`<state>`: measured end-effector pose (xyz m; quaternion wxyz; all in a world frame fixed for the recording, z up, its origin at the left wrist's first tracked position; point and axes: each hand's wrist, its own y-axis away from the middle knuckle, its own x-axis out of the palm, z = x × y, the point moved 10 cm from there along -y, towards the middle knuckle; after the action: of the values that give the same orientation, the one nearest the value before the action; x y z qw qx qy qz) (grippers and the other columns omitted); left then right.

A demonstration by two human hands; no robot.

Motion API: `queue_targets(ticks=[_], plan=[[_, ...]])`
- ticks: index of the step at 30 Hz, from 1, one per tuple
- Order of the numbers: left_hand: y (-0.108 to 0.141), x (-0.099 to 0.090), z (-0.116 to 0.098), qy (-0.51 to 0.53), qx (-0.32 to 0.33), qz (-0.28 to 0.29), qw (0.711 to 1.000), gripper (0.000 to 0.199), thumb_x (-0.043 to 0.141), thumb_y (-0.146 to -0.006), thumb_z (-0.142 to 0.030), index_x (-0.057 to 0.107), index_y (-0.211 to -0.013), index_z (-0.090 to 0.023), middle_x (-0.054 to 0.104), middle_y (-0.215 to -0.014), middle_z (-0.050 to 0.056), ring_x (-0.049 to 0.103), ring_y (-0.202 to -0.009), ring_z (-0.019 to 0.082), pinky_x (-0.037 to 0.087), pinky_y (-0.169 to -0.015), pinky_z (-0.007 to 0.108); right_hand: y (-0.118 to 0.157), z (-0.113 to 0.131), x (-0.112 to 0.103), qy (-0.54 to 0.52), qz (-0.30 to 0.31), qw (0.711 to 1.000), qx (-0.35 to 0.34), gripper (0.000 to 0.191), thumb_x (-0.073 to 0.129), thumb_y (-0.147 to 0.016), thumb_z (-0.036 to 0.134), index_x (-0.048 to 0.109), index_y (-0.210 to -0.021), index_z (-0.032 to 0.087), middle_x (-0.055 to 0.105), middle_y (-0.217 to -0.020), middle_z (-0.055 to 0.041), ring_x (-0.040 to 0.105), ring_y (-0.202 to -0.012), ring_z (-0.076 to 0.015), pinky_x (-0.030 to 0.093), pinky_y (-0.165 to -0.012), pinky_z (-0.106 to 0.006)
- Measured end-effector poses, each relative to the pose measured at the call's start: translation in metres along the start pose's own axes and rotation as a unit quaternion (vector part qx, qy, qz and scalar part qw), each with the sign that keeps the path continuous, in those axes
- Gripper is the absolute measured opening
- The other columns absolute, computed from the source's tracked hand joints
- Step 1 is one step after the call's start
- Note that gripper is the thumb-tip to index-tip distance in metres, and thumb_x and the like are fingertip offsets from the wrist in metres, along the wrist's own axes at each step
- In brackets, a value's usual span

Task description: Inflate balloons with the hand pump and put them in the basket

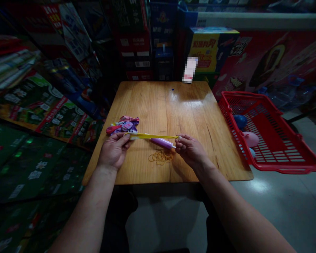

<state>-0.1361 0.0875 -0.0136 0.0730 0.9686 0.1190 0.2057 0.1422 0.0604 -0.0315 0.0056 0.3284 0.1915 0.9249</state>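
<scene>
A yellow balloon (155,136) is pulled out long and thin above the table, stretched between my two hands. My left hand (114,149) pinches one end, and my right hand (188,147) has its fingers closed on the other. Behind and below the balloon lies a purple hand pump (162,142) with a white tip, partly covered by the balloon. Nearer to me is a loose heap of tan rubber bands (161,157). Just beyond my left hand sits a crumpled purple and pink balloon packet (126,125).
The wooden table (147,102) carries a small blue dot-like piece (173,89) and a blurred-out card (190,70) at its far edge. A red basket (273,165) with a few balloons stands at the right. Stacked boxes (136,45) line the back and left.
</scene>
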Motion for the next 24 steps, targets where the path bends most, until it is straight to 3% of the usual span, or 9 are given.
queue_targets(ticks=[4,8,12,17,19,22,24], plan=[[0.014,0.02,0.014,-0.027,-0.016,0.042,0.999,0.017,0.085,-0.066,-0.016,0.072,-0.078,-0.015,0.068,-0.076,0.003,0.059,-0.067,0.009,0.036,-0.049,0.016,0.001,-0.021,0.013,0.009,0.048,0.998,0.038,0.02,0.079,-0.075,0.019,0.065,-0.09,0.019,0.06,-0.067,0.0006,0.048,-0.053,-0.0074,0.035,-0.045,-0.019],[0.025,0.032,0.03,-0.04,-0.047,0.042,0.997,0.021,0.086,-0.065,-0.02,0.07,-0.078,-0.014,0.067,-0.075,0.002,0.058,-0.065,0.009,0.035,-0.051,0.018,0.001,-0.025,0.018,0.005,0.048,0.998,0.033,0.016,0.075,-0.074,0.017,0.068,-0.088,0.018,0.063,-0.068,-0.0012,0.049,-0.055,-0.0083,0.038,-0.048,-0.021],[0.025,0.032,0.032,-0.057,-0.052,0.04,0.996,0.024,0.086,-0.066,-0.024,0.07,-0.081,-0.014,0.067,-0.075,0.002,0.058,-0.065,0.009,0.035,-0.052,0.019,0.002,-0.021,0.019,0.029,0.046,0.998,0.03,0.019,0.08,-0.075,0.025,0.07,-0.089,0.017,0.068,-0.076,-0.0035,0.056,-0.062,-0.0103,0.044,-0.055,-0.022],[0.024,0.028,0.029,-0.042,-0.052,0.042,0.997,0.023,0.087,-0.065,-0.021,0.07,-0.079,-0.013,0.067,-0.073,0.002,0.057,-0.063,0.008,0.035,-0.052,0.018,0.001,-0.014,0.009,0.127,-0.013,0.992,-0.003,0.024,0.082,-0.073,0.036,0.069,-0.079,0.016,0.069,-0.071,-0.0037,0.051,-0.053,-0.0084,0.04,-0.049,-0.022],[0.024,0.027,0.029,-0.039,-0.051,0.046,0.997,0.023,0.087,-0.065,-0.019,0.07,-0.078,-0.013,0.067,-0.072,0.002,0.055,-0.061,0.007,0.035,-0.051,0.017,0.001,-0.013,0.004,0.158,-0.035,0.987,-0.001,0.026,0.08,-0.075,0.04,0.069,-0.078,0.016,0.07,-0.073,-0.0057,0.055,-0.055,-0.0099,0.04,-0.05,-0.023],[0.023,0.026,0.026,-0.039,-0.053,0.056,0.996,0.022,0.087,-0.066,-0.02,0.071,-0.08,-0.013,0.068,-0.074,0.003,0.059,-0.063,0.008,0.035,-0.05,0.016,0.0,-0.005,-0.001,0.194,-0.057,0.979,-0.028,0.027,0.077,-0.076,0.04,0.068,-0.08,0.016,0.07,-0.07,-0.0051,0.061,-0.06,-0.0126,0.041,-0.051,-0.022],[0.022,0.024,0.023,-0.039,-0.058,0.06,0.996,0.023,0.087,-0.068,-0.022,0.071,-0.082,-0.013,0.068,-0.073,0.003,0.063,-0.064,0.009,0.034,-0.049,0.016,-0.001,0.003,-0.002,0.2,-0.057,0.976,-0.058,0.026,0.074,-0.079,0.041,0.065,-0.077,0.016,0.066,-0.064,-0.0022,0.057,-0.055,-0.011,0.038,-0.049,-0.022]])
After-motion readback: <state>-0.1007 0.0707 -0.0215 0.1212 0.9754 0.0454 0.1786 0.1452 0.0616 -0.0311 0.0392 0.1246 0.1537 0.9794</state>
